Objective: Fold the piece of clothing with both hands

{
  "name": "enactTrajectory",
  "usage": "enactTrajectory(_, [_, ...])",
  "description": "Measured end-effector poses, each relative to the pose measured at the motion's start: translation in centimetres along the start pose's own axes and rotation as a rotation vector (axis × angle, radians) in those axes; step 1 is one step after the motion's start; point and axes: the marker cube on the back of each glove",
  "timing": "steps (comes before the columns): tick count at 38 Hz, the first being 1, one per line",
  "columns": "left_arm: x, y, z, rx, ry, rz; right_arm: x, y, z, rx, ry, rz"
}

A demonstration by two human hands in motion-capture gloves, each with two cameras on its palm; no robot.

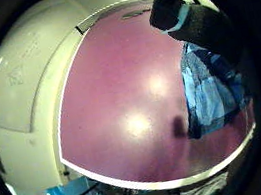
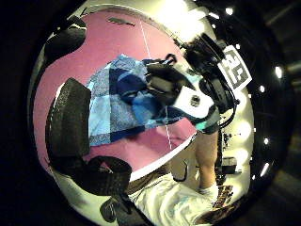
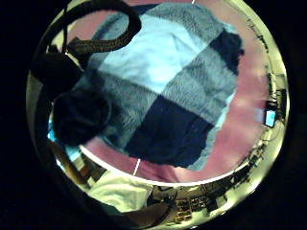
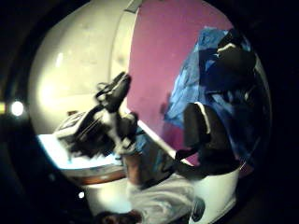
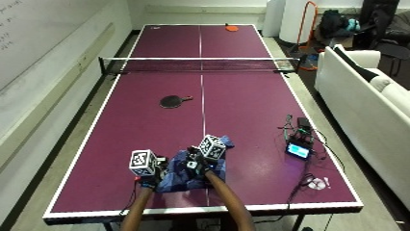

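- A purple table-tennis table (image 5: 243, 110) fills the middle of the outside view, with white lines.
- A net (image 5: 200, 64) crosses it in the upper part.
- A black paddle (image 5: 173, 101) lies left of the centre line, below the net.
- An orange paddle (image 5: 231, 28) lies at the far end, top centre.
- A small device with a lit screen (image 5: 299, 150) and cables lies at lower right.
- A white sofa (image 5: 365, 96) stands at the right edge.

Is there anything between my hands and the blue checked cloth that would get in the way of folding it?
Nothing visible does. The right hand is already on the cloth, and the left hand is at its edge. The paddle lies well beyond it.
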Motion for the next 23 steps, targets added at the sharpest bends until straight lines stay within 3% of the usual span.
enactTrajectory(3, [0.8,0.1,-0.5,0.002,-0.007,0.001,1.2,1.7,-1.7,-0.018,0.002,0.02])
enactTrajectory(7, [2.2,-0.7,-0.2,-0.005,-0.052,0.033,5.8,5.3,-6.3,0.015,0.346,0.241])
enactTrajectory(10, [3.6,-1.1,-0.4,-0.023,-0.095,0.052,12.2,4.1,-7.6,0.119,0.615,0.328])
enactTrajectory(12, [4.4,-1.3,-0.4,-0.023,-0.105,0.064,16.0,2.8,-7.6,0.17,0.701,0.379])
enactTrajectory(15, [5.1,-1.7,-0.1,-0.02,-0.114,0.084,17.8,3.0,-8.0,0.209,0.71,0.417])
enactTrajectory(21, [7.0,-1.1,-0.8,-0.032,-0.124,0.104,15.4,6.2,-9.1,0.218,0.631,0.428])
enactTrajectory(23, [6.8,-2.1,-1.1,0.042,-0.175,0.116,15.1,6.4,-8.8,0.214,0.619,0.413])
